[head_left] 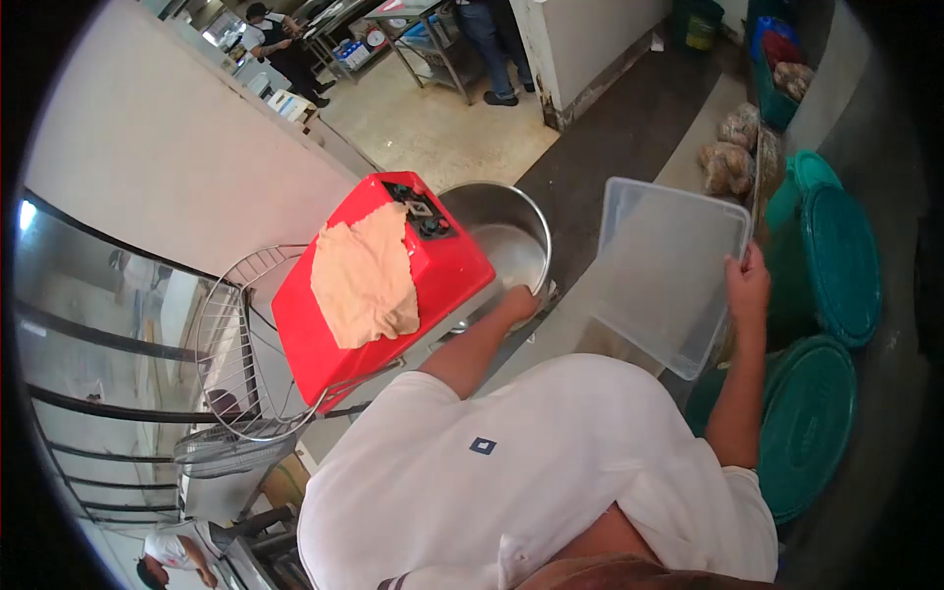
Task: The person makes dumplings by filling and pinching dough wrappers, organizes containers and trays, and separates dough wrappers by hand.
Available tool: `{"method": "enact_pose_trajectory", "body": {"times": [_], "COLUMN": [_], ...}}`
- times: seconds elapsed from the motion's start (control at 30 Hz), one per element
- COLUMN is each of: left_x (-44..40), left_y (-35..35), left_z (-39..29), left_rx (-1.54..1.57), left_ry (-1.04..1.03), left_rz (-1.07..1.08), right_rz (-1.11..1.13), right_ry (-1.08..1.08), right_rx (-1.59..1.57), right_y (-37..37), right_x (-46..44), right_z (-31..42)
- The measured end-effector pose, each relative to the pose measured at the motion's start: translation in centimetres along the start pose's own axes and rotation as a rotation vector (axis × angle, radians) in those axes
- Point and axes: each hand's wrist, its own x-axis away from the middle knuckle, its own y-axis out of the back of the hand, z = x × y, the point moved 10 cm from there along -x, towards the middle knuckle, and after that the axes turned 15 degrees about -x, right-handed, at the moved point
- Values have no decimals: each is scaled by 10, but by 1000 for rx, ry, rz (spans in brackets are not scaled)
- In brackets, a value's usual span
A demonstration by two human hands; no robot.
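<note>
My left hand (518, 305) is closed at the near rim of a large steel mixing bowl (539, 221), its fingertips partly hidden. The bowl stands beside a red mixer (339, 285) with a peach cloth (366, 275) draped over its top. Off to the right, my right hand (749, 282) grips the edge of a rectangular translucent plastic lid (669, 270), held tilted above the floor. Only a pale film or whitish bottom shows inside the bowl.
Green lidded bins (841, 261) line the right side. Bags of brownish goods (728, 167) sit beyond them. A wire bowl guard (231, 344) juts left of the mixer, near a fan (236, 447). Several people are farther off, one beside a steel table (418, 39).
</note>
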Motion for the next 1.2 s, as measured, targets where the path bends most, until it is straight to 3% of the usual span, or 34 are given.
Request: {"method": "enact_pose_trajectory", "body": {"times": [0.07, 0.17, 0.23, 0.3, 0.37, 0.43, 0.53, 0.67, 0.73, 0.8, 0.87, 0.9, 0.93, 0.97, 1.07, 1.13, 1.2], "left_x": [-39, -11, 4, 9, 45, 43, 42, 25, 21, 23, 14, 12, 13, 6, -8, 12, 12], "left_y": [17, 59, 50, 14, -6, -36, -61, -31, 4, 29, 45, 33, 15, 12, 43, 55, 69], "left_z": [6, 0, -18, -13, 17, 6, 21, -19, -24, -54, -75, -70, -69, -66, -84, -96, -101], "left_rx": [-46, 45, -248, -455, 130, -169, -12, -126, 160, 197, 229, 561, 892, 891, 793, 1542, 1582], "left_ry": [-95, 115, -89, -214, 365, 118, 293, 169, 359, 272, 181, 326, 467, 462, 192, 537, 520], "left_rz": [-250, -123, -88, -231, 165, 117, 178, 165, -75, -120, -167, -66, 42, 43, -132, -100, -117], "right_rz": [32, 28, 95, 158, 229, 298, 397, 453, 413, 369, 354, 350, 384, 415, 394, 367, 340], "right_ry": [-99, -123, -145, -171, -149, -184, -235, -193, -126, -66, -182, -180, -357, -533, -664, -709, -749], "right_rx": [52, 278, 324, 371, 355, 336, 295, 204, 132, 59, -56, -55, -156, -258, -351, -463, -575], "right_y": [-14, -40, -62, -81, -100, -111, -137, -164, -173, -180, -183, -180, -176, -175, -173, -166, -164], "right_x": [-28, -72, -95, -118, -144, -167, -178, -196, -205, -212, -216, -217, -208, -197, -187, -178, -173], "right_z": [-53, -136, -148, -167, -189, -187, -176, -178, -181, -190, -199, -200, -195, -197, -211, -206, -202]}}
